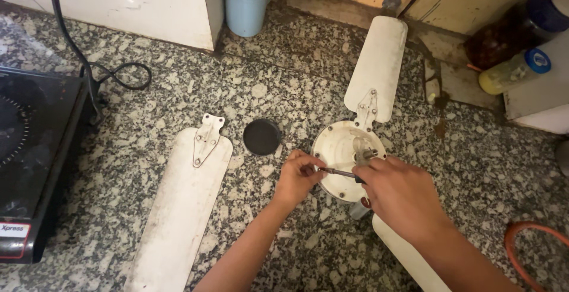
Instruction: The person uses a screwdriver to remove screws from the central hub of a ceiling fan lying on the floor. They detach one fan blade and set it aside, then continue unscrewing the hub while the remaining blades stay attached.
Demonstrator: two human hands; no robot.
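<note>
A white ceiling fan motor hub (339,150) lies on the speckled granite floor, with one white blade (379,66) attached and pointing away from me. My right hand (400,194) grips a screwdriver (339,173) whose shaft points left across the hub's rim. My left hand (298,176) pinches the tip of the screwdriver at the hub's left edge. A second blade (409,256) runs out from under my right arm. A loose blade (181,203) with its metal bracket (206,141) lies apart on the left.
A black round cap (262,136) sits between the loose blade and the hub. A black induction cooktop (32,150) with its cord (112,75) is at left. A light blue bin (246,1), jars (512,72) and an orange hose (527,238) are also there.
</note>
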